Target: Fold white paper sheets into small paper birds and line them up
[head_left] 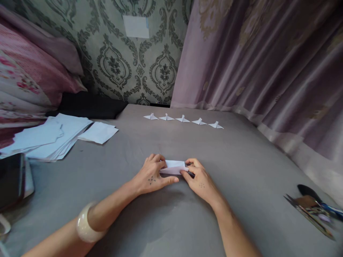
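A small white sheet of paper [174, 167], folded lengthwise into a narrow strip, is held between both hands just above the grey surface. My left hand [154, 174] grips its left end with curled fingers, while the thumb stretches out along the near side. At the right end, my right hand [197, 175] pinches the paper between thumb and fingers. The fingertips of the left hand are partly hidden behind the paper. Farther back stands a row of several small folded paper figures [182, 119] with pointed wings.
White sheets [57, 137] lie piled at the left, beside a smaller paper stack [98, 132]. A dark phone-like device [12, 180] is at the left edge. Scissors and other small tools [308, 207] lie at the right. A purple curtain [241, 64] borders the grey cloth surface [128, 142].
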Available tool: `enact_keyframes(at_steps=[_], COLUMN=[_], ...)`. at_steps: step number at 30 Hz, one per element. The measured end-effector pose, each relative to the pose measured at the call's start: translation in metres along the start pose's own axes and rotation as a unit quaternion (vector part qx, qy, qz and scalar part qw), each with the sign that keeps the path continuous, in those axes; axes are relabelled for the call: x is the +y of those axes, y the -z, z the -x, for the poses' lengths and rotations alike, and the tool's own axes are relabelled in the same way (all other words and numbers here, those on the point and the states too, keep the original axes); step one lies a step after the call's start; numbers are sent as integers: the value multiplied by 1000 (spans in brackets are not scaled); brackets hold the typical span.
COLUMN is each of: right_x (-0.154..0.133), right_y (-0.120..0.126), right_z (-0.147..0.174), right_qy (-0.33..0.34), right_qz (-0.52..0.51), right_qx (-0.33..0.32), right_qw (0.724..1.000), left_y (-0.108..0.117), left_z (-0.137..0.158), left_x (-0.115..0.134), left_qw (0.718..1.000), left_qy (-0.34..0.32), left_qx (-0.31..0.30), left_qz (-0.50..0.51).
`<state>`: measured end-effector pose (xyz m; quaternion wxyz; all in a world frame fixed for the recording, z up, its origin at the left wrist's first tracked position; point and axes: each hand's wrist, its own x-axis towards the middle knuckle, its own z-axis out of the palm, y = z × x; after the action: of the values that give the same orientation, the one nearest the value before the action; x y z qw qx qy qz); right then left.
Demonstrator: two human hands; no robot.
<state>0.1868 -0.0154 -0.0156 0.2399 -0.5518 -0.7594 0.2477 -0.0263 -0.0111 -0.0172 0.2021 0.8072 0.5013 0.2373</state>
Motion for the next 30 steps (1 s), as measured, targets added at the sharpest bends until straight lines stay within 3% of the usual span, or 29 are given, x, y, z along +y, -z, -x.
enact_keyframes(at_steps=[9, 20, 26, 30], right_x=[5, 10, 14, 18], right_y=[-18, -23, -22, -21], right_z=[-7, -9, -10, -10], right_qy=[-30, -42, -32, -22], right_qz=[35, 51, 59, 46], right_qx=[71, 99, 105, 100], right_qw=[996, 993, 992, 994], left_y=[-7, -7, -4, -9], left_z=[-3, -1, 0, 3], left_x=[-15, -20, -18, -4], left_qw=[995, 994, 991, 983], left_qy=[82, 87, 45, -94], left_qx=[51, 36, 61, -9], left_qz=[-27, -50, -114, -157])
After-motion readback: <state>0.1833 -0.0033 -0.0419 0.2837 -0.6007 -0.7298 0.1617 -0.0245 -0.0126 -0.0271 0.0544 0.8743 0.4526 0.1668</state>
